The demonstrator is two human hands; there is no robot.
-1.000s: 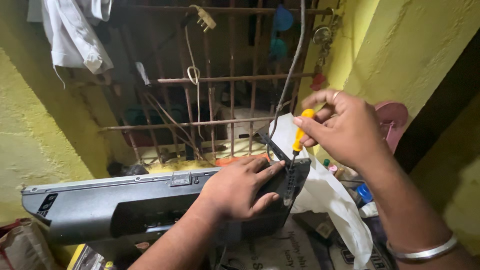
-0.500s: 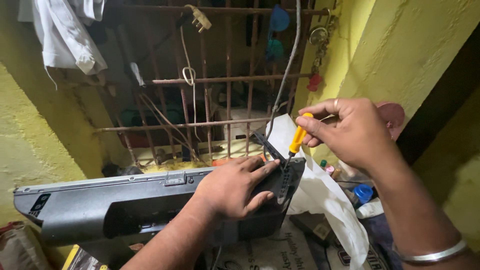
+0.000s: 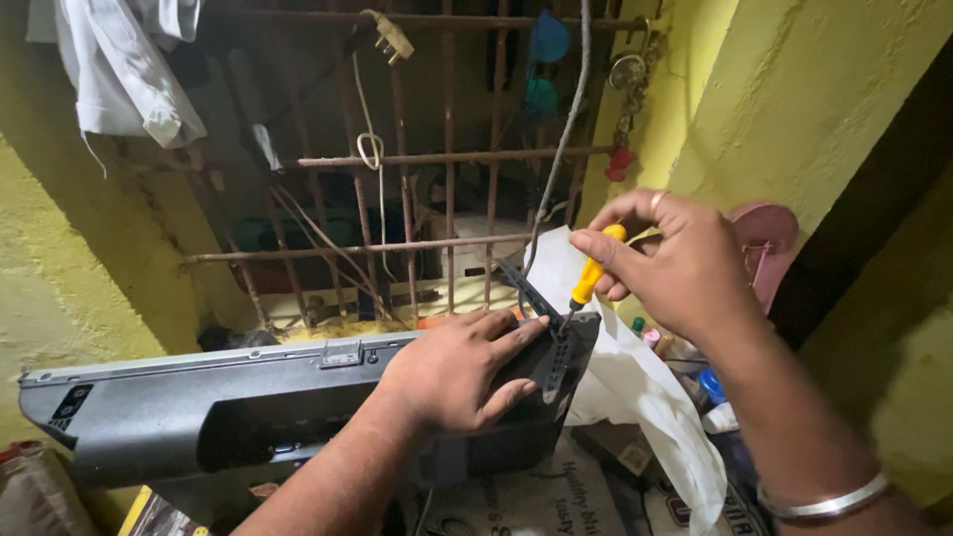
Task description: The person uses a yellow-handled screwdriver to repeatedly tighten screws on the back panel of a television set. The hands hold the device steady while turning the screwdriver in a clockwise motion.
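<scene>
A dark grey laptop base (image 3: 199, 407) is held up on its edge across the lower left. My left hand (image 3: 462, 372) lies flat on its right end, fingers spread toward the corner. My right hand (image 3: 675, 263) pinches a small screwdriver with a yellow handle (image 3: 594, 270), its tip pointing down at the laptop's right corner beside a black hinge strip (image 3: 526, 288). A silver bangle (image 3: 824, 501) is on my right wrist.
A rusty barred window (image 3: 417, 159) with hanging cords and a plug fills the back. White cloth (image 3: 119, 69) hangs top left. A white plastic sheet (image 3: 645, 397) drapes at right over small bottles. Yellow walls stand on both sides; a pink object (image 3: 769, 233) is at right.
My right hand with the screwdriver has shifted slightly lower and closer to the laptop corner. The left hand stays pressed on the laptop.
</scene>
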